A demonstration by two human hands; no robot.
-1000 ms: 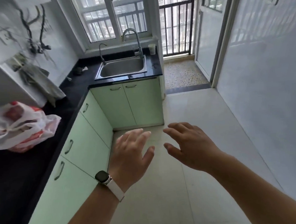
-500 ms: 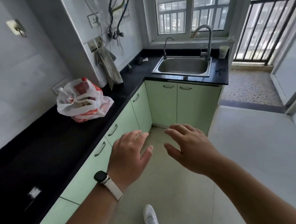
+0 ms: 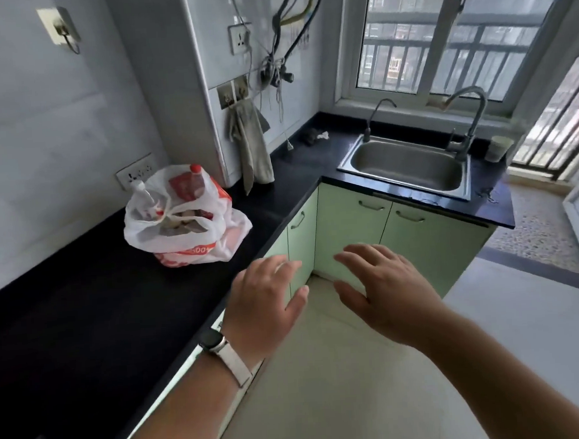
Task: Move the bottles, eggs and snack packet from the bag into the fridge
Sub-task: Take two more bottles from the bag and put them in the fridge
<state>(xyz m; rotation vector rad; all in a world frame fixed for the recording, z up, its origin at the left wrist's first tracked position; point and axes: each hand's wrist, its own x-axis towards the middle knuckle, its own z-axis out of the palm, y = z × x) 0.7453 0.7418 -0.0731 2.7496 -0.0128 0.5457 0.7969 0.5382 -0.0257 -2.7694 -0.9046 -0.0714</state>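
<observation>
On the black countertop (image 3: pixel 69 331), close to the wall and well back from the front edge, the bag (image 3: pixel 184 224) is found: thin white and red plastic, slumped, its mouth gaping upward. Two bottle tops are seen poking out of it, a red cap (image 3: pixel 195 169) at the back right and a white cap (image 3: pixel 138 187) at the left. Both necks point roughly up, tipped a little toward the wall. The eggs and snack packet cannot be told apart through the plastic, and the fridge is not shown.

Both hands are held out palm down, fingers spread and apart, with nothing gripped in either. The left hand (image 3: pixel 265 301), a watch (image 3: pixel 214 340) at its wrist, is placed just off the counter's front edge. The right hand (image 3: pixel 386 291) is held beside it over the floor (image 3: pixel 324 402), before the green cabinet doors (image 3: pixel 348 223).

From the left hand the bag lies ahead and to the left, and this hand is judged plainly the nearer. The right would have to be carried across in front of the body.

Only dark surface is shown on the stretch of counter between hand and bag, so the reach is judged open. Room is tighter behind the bag, where a wall socket (image 3: pixel 134 172) sits, and to its right, where a column corner and a hanging cloth (image 3: pixel 251 147) stand near. The sink (image 3: pixel 406 166) lies well apart. The bag looks full, so the unloading is judged not yet begun
</observation>
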